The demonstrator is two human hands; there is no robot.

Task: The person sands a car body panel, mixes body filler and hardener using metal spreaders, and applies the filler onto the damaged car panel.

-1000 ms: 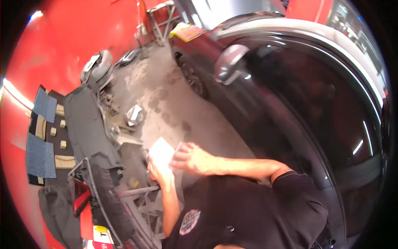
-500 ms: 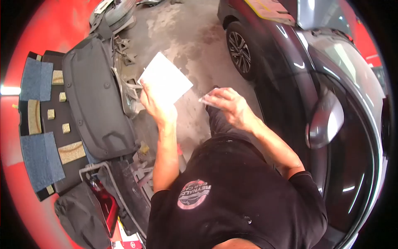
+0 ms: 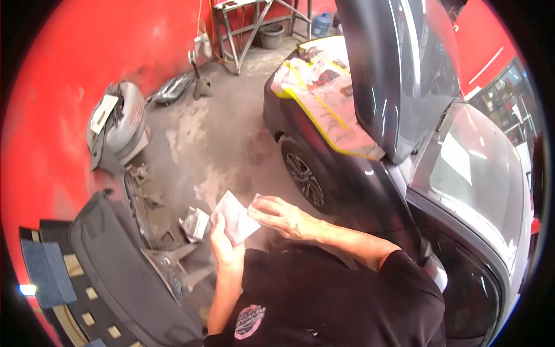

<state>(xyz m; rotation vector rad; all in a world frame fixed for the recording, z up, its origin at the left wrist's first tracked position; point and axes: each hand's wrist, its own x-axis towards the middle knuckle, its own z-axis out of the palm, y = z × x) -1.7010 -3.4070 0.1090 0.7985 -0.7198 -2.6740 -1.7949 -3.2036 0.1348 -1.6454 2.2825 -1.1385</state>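
My left hand (image 3: 226,247) grips a white square sheet (image 3: 235,222) by its near left edge, thumb along its side. Faint pinkish-grey tones show on the sheet's face. Close by its right corner is my right hand (image 3: 284,218), fingers closed on a small, pale, thin flat piece (image 3: 252,209) whose kind I cannot make out. Whether that piece touches the sheet I cannot tell. Both hands are in front of my dark shirt, left of the dark car's front wheel (image 3: 303,173).
The dark car (image 3: 364,196) stands on the right with its hood (image 3: 378,75) raised and yellow-taped covering (image 3: 332,113) over its front. At left are a tyre (image 3: 130,118), a headlight (image 3: 173,88) and a grey trim panel (image 3: 124,277). A bucket (image 3: 272,36) sits at the back.
The view has swung up, showing the car's front and the back wall. My right hand has come closer to the white sheet, which now sits lower in view.
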